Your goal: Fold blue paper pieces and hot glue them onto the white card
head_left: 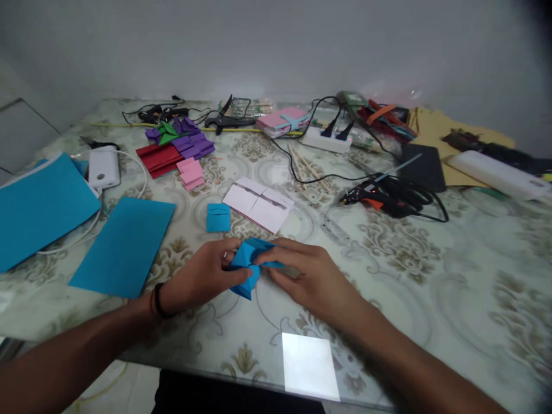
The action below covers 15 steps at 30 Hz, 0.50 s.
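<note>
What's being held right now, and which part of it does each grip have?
A folded blue paper, held in both hands: the left grip has its left side, the right grip its right side.

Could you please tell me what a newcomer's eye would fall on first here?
Probably the folded blue paper between the left hand and right hand, near the middle. Next might come the bright purple folded papers at the back left, then the black glue gun right of centre.

Paper piece (246,253) between hands (317,276), sheet (125,247) left, glue gun (379,188) right, power strip (321,141) behind
</note>
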Each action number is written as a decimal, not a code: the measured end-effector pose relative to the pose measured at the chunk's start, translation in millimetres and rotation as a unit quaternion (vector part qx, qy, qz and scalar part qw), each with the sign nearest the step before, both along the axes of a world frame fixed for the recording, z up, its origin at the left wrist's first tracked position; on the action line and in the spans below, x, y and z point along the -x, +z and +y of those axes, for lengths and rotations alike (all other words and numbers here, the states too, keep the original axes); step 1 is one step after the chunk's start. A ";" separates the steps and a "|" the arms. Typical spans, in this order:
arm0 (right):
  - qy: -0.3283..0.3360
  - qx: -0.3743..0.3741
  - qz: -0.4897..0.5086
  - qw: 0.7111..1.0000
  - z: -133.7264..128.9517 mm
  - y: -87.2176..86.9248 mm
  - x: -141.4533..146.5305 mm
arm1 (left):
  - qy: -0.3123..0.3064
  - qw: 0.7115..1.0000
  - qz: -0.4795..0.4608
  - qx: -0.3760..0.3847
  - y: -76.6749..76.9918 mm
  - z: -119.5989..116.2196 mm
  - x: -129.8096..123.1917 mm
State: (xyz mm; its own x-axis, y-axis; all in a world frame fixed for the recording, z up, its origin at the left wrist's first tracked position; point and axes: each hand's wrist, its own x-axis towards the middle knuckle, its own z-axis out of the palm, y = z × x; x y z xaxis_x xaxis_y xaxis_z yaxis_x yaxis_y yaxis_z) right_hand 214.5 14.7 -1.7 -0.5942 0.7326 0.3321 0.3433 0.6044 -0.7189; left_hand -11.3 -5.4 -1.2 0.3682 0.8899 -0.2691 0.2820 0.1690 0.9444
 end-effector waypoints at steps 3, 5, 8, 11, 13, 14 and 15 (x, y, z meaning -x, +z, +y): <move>-0.007 0.011 0.013 1.000 -1.3 1.9 1.4 | 0.009 1.000 -0.003 0.009 4.4 0.0 0.0; -0.009 0.028 0.026 0.999 -1.4 4.7 2.9 | 0.009 1.000 -0.011 0.016 7.2 0.1 -0.5; -0.021 0.049 0.041 0.998 -2.0 7.5 5.1 | 0.014 0.999 -0.021 0.020 8.9 -0.3 -1.2; -0.042 0.045 0.053 0.997 -4.6 5.8 7.0 | 0.027 0.999 -0.027 0.019 6.7 -1.5 -1.3; -0.066 0.043 0.063 0.995 -7.4 2.1 8.3 | 0.030 0.999 -0.029 0.018 3.9 -2.6 -1.1; -0.079 0.047 0.070 0.993 -9.0 -0.1 9.1 | 0.030 0.999 -0.029 0.017 2.5 -3.1 -1.0; -0.092 0.058 0.081 0.991 -10.5 -2.4 9.9 | 0.030 0.999 -0.028 0.015 1.2 -3.7 -0.9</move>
State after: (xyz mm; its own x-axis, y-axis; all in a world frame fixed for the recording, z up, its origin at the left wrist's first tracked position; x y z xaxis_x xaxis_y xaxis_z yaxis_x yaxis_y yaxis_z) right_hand 204.5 4.2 -4.0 -0.3926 0.8625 0.3192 0.3150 0.4522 -0.8344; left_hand -10.3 -9.2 0.0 0.3289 0.9029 -0.2768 0.2169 0.2130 0.9527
